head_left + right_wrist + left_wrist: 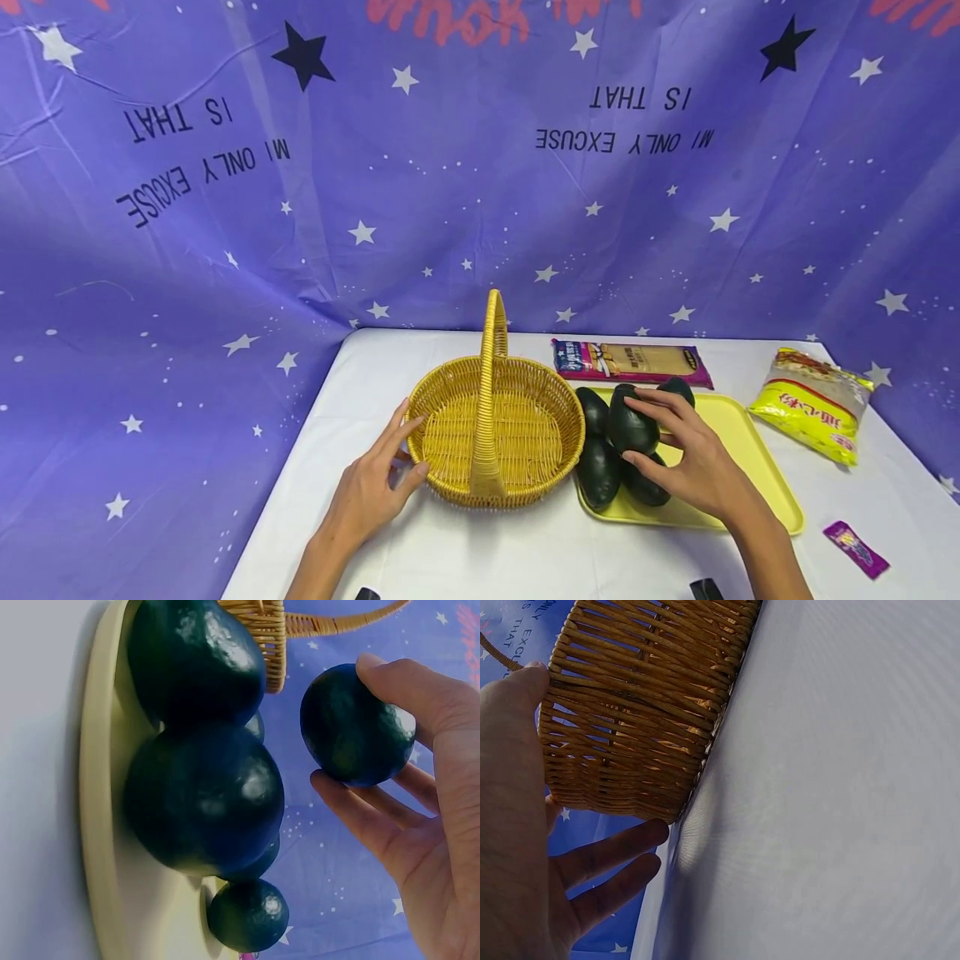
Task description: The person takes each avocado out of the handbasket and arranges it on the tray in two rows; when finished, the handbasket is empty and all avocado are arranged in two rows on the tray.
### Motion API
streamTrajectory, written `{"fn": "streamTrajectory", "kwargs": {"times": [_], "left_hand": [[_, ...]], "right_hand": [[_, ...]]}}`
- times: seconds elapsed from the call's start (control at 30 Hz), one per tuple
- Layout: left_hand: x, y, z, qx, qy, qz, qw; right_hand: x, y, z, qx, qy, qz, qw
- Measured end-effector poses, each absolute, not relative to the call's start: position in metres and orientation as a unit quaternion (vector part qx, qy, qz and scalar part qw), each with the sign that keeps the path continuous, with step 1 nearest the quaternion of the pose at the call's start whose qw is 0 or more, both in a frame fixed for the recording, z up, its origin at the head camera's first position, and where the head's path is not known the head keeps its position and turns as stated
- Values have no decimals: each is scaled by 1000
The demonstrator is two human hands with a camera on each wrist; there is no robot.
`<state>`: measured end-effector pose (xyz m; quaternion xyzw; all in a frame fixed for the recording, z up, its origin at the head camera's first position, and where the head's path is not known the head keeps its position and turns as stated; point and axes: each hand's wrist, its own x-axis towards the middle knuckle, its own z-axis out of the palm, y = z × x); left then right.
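Observation:
My left hand (372, 483) rests at the left side of a woven wicker basket (431, 400) with a tall arched handle. In the left wrist view the thumb touches the basket's rim (559, 645), while two fingers (615, 855) stretch out straight below it. My right hand (693, 458) grips a dark green avocado (630, 425) between thumb and fingertips. The right wrist view has this avocado (349, 731) lifted above the others. Several more avocados (598, 475) lie on a yellow tray (750, 450), partly hidden under the right hand.
Behind the tray lies a flat purple-edged packet of noodles (637, 360). A yellow food bag (813, 404) sits at the right, and a small purple sachet (855, 550) is near the front right. A white cloth covers the table; a purple star-printed curtain (480, 183) hangs behind.

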<state>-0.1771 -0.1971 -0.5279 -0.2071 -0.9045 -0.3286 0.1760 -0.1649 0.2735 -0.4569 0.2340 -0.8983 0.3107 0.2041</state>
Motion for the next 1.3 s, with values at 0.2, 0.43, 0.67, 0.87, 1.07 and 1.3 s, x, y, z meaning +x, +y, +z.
{"fn": "streamTrajectory", "kwargs": {"times": [0.2,0.43,0.67,0.87,1.07,1.3], "left_hand": [[-177,-198,-527,-204,-906,-329,171],[-177,-198,-529,-205,-904,-331,174],[-176,-198,-529,-206,-904,-331,176],[-176,-198,-528,-205,-904,-332,174],[-177,-197,-529,-209,-902,-334,174],[-177,-197,-529,-209,-902,-333,176]], "right_hand": [[-162,278,-459,232,-899,309,207],[-159,285,-459,226,-896,315,218],[-157,293,-459,230,-890,320,228],[-157,298,-460,230,-891,315,233],[-153,301,-462,224,-891,315,236],[-150,304,-464,219,-893,313,239]]}}
